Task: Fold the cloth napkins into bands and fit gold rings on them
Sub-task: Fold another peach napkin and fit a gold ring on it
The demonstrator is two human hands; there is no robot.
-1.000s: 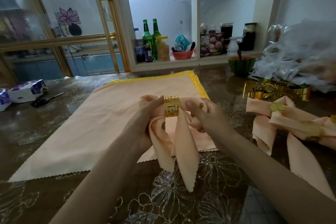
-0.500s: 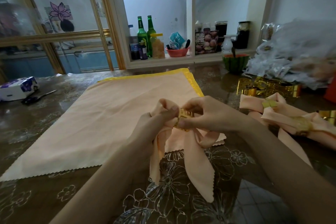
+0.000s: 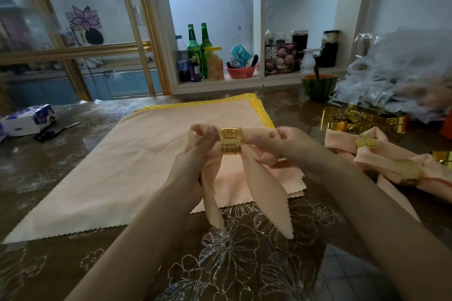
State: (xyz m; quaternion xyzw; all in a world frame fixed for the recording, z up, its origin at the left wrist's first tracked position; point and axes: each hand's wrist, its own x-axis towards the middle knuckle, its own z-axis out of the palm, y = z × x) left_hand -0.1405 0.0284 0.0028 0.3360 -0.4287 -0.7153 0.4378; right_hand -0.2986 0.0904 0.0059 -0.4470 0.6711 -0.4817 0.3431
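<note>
I hold a folded peach napkin above the table, its two pointed tails hanging down. A gold ring sits around its middle. My left hand pinches the napkin's loop just left of the ring. On the other side, my right hand grips the loop beside the ring. Under them lies a stack of flat peach napkins with a yellow one below. To the right lie two finished napkins wearing gold rings.
Loose gold rings lie at the right by a heap of clear plastic bags and a watermelon-patterned bowl. A tissue pack and scissors sit far left. Bottles and jars fill the back shelf.
Half a second ago my right hand covered the ring and the napkin sat lower. Now both hands have raised it and the ring shows between them, centred on the band.
</note>
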